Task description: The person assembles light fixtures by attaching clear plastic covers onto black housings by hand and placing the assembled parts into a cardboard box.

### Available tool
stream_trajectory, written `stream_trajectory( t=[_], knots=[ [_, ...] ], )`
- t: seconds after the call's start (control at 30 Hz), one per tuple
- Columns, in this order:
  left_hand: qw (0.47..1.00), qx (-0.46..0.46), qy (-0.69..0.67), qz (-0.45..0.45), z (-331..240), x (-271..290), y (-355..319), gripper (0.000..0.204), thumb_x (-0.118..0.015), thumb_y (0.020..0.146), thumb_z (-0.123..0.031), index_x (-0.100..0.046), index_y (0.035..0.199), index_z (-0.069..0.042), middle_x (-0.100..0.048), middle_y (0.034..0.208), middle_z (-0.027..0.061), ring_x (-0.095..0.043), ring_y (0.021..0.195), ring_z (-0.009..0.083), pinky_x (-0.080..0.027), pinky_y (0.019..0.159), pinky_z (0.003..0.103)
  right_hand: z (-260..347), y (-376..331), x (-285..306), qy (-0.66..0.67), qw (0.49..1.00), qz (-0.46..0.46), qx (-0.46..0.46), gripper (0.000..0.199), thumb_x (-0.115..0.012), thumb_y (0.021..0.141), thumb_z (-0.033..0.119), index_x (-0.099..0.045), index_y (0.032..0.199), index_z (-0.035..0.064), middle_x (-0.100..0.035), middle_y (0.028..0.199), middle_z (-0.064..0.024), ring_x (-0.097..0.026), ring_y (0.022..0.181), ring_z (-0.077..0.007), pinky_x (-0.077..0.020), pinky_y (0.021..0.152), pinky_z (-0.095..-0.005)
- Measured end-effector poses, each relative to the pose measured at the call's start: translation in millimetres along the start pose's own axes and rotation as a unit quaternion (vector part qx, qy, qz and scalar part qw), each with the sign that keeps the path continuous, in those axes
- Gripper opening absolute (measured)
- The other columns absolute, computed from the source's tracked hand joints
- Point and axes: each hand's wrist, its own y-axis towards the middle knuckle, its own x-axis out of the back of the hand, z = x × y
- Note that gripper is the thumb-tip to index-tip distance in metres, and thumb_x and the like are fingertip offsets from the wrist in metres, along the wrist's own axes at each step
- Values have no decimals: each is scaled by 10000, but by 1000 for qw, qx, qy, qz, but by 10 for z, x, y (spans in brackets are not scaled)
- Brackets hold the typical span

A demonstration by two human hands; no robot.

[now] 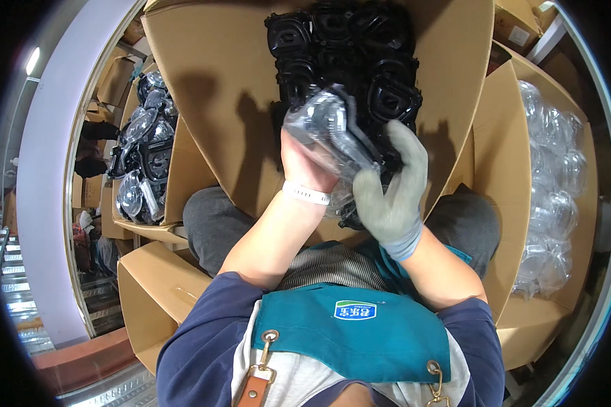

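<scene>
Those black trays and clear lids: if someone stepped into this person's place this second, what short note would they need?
Left hand, bare with a white wristband, grips a clear lid on a black tray.
Right hand, in a grey glove, steadies the same piece from the side.
Loose black trays sit in the cardboard box on the lap.
Clear lids fill the box at right.
Lidded trays are stacked in the box at left.
Many unlidded trays remain.
</scene>
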Motion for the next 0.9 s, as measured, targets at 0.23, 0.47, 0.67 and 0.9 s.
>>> stream_trajectory(
  t=[0.23,0.47,0.67,0.9],
  knots=[
    [998,46,-20,-38,-49,202,22,454,-386,948,-464,-634,1097,-113,-680,1033,52,-644,919,245,-530,805,393,-35,83,129,150,949,246,-130,329,-753,764,312,-626,791,9,-549,695,-130,-536,637,-287,-425,592,-365],
    [996,-81,8,30,-224,24,17,359,-485,911,-402,-651,964,-88,-683,948,87,-647,881,278,-530,781,440,-124,53,56,133,954,240,-123,220,-644,875,212,-637,934,0,-597,816,-118,-561,740,-216,-449,667,-321],
    [975,-158,129,89,-194,407,-23,351,-434,936,-397,-592,879,-89,-610,833,64,-595,786,227,-502,730,372,214,283,234,289,838,170,-431,154,-506,963,143,-568,991,5,-543,811,5,-485,755,-62,-416,654,-224],
    [973,-177,130,71,-62,363,-123,359,-407,948,-399,-573,859,-93,-597,795,71,-581,710,214,-496,658,357,25,118,277,313,869,142,-356,201,-450,999,128,-590,967,-12,-603,854,-14,-552,745,-67,-454,685,-202]
  ],
)
